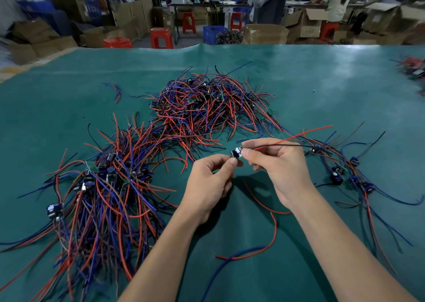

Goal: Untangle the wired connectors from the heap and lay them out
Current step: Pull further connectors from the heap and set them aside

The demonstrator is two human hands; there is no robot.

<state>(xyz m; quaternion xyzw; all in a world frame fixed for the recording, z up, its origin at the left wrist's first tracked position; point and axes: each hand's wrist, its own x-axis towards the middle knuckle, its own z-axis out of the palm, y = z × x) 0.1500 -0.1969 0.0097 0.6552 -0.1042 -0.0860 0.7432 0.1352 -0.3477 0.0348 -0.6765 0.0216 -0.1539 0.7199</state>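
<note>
Pinching one small connector module (236,153) between them above the green bench's (322,76) near-middle, the left hand (210,184) grips its body while the right hand (279,166) pinches its red and black leads (296,141), which trail rightward toward the laid-out row (345,170), nearer the right hand.

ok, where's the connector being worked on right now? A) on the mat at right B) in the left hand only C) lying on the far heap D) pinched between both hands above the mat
D: the left hand and right hand both pinch the connector over the green mat.
</note>
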